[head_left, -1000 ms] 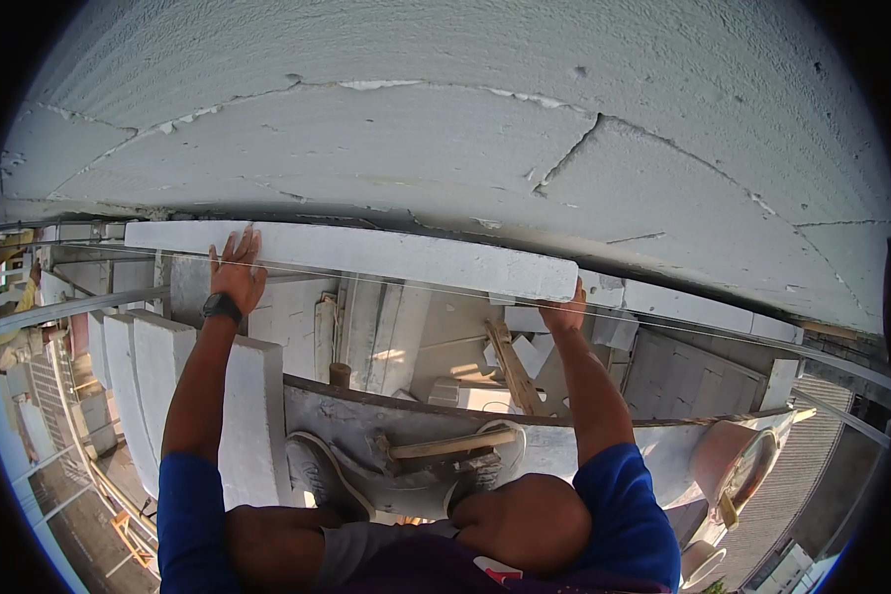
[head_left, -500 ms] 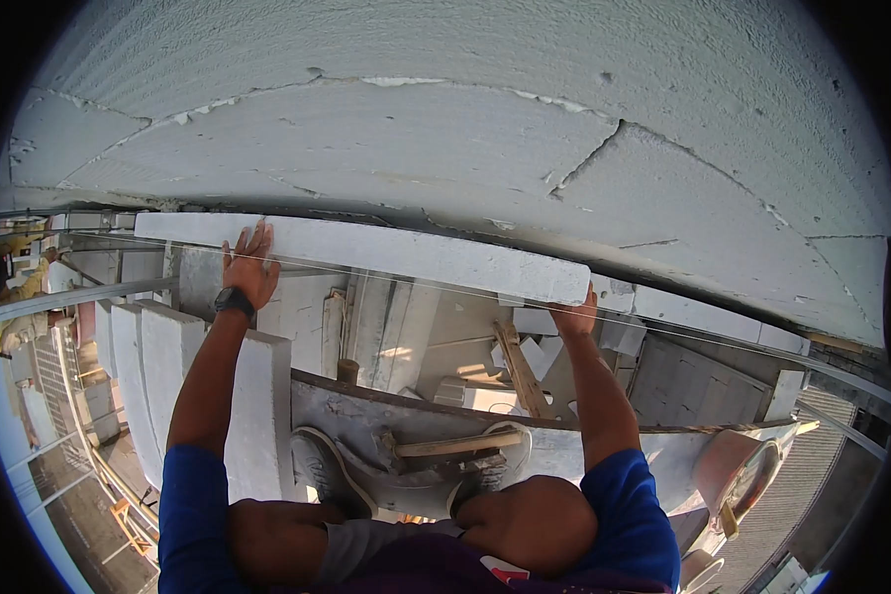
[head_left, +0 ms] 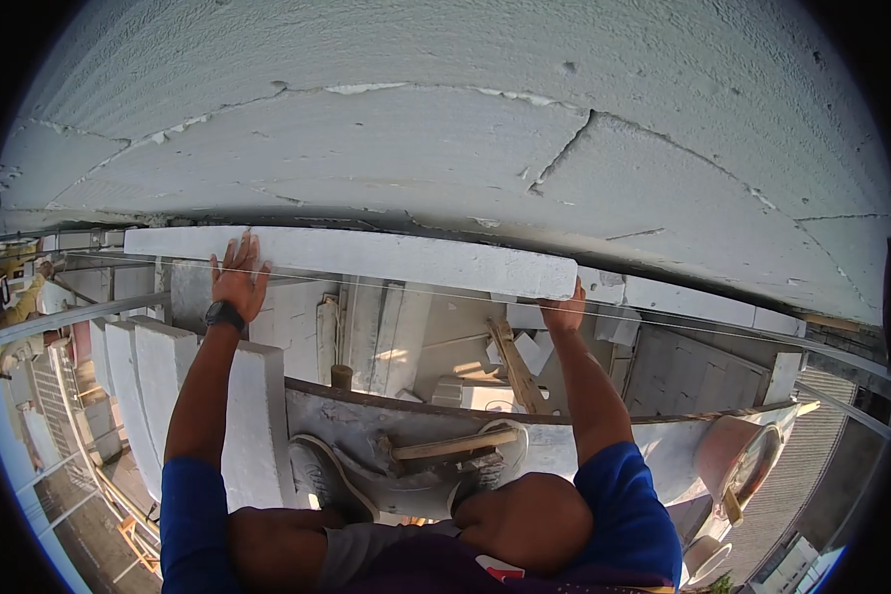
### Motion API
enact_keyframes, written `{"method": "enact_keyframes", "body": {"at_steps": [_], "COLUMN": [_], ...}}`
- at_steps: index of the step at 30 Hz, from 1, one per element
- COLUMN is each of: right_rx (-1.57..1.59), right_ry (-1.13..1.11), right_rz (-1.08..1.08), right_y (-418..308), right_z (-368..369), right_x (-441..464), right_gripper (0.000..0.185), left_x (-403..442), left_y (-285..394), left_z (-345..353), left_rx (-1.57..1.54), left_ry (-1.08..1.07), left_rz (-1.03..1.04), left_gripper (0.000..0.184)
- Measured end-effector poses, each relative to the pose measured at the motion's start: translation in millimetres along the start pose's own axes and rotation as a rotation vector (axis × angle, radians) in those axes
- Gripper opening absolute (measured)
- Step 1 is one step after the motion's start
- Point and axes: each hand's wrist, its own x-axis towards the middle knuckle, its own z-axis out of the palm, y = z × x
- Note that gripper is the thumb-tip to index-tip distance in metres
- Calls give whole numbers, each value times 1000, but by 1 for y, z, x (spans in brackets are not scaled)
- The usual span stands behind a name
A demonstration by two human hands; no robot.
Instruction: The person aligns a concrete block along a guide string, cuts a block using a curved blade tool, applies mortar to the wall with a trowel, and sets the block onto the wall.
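Note:
A long, pale aerated concrete block (head_left: 386, 259) lies along the foot of the block wall (head_left: 366, 163). Against its near face, toward the left end, my left hand (head_left: 239, 282) rests flat with its fingers spread. My right hand (head_left: 564, 309) is closed around the lower corner at the block's right end; some of its fingers are hidden behind. To the right of that end, a row of similar pale blocks (head_left: 698, 298) continues along the wall. A thin string runs in front of the blocks, close to both hands.
Underfoot is a narrow platform (head_left: 356, 416) with a wooden-handled tool (head_left: 455, 443) between my shoes. Several upright blocks (head_left: 257, 416) stand at left, a bucket (head_left: 733, 455) at right. Beyond a metal rail (head_left: 79, 319), another person (head_left: 10, 297) is at far left. Timber (head_left: 515, 366) lies below.
The view has shifted slightly, and the block with both hands appears a little farther left. My left hand stays flat on its face; my right hand keeps hold of the right end.

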Motion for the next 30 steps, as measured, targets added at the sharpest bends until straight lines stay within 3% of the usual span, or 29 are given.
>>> {"method": "enact_keyframes", "body": {"at_steps": [5, 9, 10, 11, 21, 30], "right_rx": [72, 143, 37, -22, 48, 12], "right_ry": [-28, -47, -17, -171, -241, -151], "right_rz": [78, 188, 96, 157, 201, 170], "right_y": [-9, -20, -10, -16, -14, -19], "right_z": [-7, -29, -6, -16, -13, -20], "right_x": [4, 1, 1, 3, 6, 6], "right_gripper": [68, 89, 91, 94, 97, 91], "left_x": [-2, 9, 9, 10, 14, 14], "left_y": [-1, -12, -14, -18, -16, -21], "left_z": [7, 37, 41, 47, 42, 49], "left_rx": [-41, -21, -63, -34, 27, -5], "left_ry": [75, 106, 124, 161, 153, 173], "left_rz": [12, -10, -10, 8, -14, 6], "left_gripper": [65, 69, 65, 64, 61, 64]}}
